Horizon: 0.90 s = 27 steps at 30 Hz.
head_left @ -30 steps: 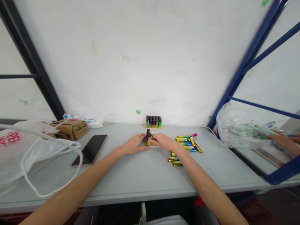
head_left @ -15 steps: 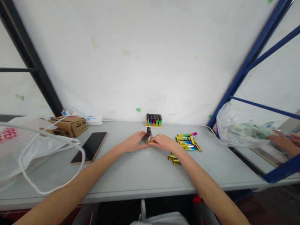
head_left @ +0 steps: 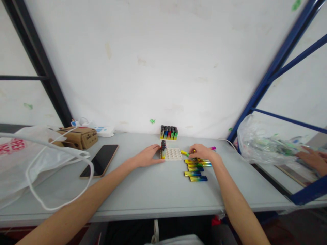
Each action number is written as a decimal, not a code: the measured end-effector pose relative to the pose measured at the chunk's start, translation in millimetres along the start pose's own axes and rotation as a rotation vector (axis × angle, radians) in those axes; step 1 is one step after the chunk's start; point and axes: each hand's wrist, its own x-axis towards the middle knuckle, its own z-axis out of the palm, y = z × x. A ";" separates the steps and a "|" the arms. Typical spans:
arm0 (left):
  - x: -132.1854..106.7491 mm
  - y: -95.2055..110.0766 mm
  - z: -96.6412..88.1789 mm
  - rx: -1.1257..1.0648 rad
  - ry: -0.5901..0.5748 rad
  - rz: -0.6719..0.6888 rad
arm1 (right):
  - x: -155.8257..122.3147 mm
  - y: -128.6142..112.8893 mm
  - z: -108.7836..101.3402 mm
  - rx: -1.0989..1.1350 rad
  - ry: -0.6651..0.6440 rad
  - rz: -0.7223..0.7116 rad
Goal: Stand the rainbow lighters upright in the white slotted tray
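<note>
A white tray with rows of holes (head_left: 174, 154) lies on the table. Several lighters with black tops (head_left: 163, 149) stand upright along its left end. My left hand (head_left: 150, 156) is around that end, thumb at the front edge and fingers behind, gripping the tray. To the right of the tray, my right hand (head_left: 203, 151) is closed over the loose lighters, and a yellow-green lighter (head_left: 184, 153) sticks out leftward from its fingertips. More shiny yellow, blue and green lighters (head_left: 195, 174) lie below and under this hand, partly hidden.
A filled lighter tray (head_left: 169, 132) stands by the wall. On the left are a phone (head_left: 100, 160), a cardboard box (head_left: 81, 136), a white plastic bag (head_left: 22, 153) and a looped white cable (head_left: 89, 177). Another person's hand (head_left: 313, 160) is beyond the blue frame (head_left: 265, 78) at right.
My right hand has moved right from the standing lighters to the loose ones and now has a lighter at its fingertips. The tray's holes are now uncovered. The left hand stays put.
</note>
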 end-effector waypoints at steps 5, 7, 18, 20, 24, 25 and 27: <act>-0.3 -1.9 0.5 0.009 0.002 0.010 | 4.1 -6.1 4.9 -0.047 0.161 -0.015; -0.1 -2.0 0.4 -0.005 -0.001 0.005 | 4.4 -10.0 3.2 -0.036 0.234 -0.019; -0.4 -0.8 -0.2 -0.012 -0.004 0.015 | 29.8 -48.6 31.9 0.665 0.379 -0.230; -0.4 0.2 -0.3 -0.011 -0.005 0.009 | 28.9 -59.4 36.2 0.826 0.326 -0.253; 0.1 -0.4 1.3 -0.034 0.015 0.010 | 23.3 -77.3 40.3 1.013 0.224 -0.216; 0.3 -1.3 1.3 -0.048 0.019 0.009 | 22.5 -80.4 41.2 1.000 0.222 -0.181; 0.2 -3.8 0.2 -0.084 0.010 0.007 | 22.0 -84.7 43.2 0.927 0.258 -0.119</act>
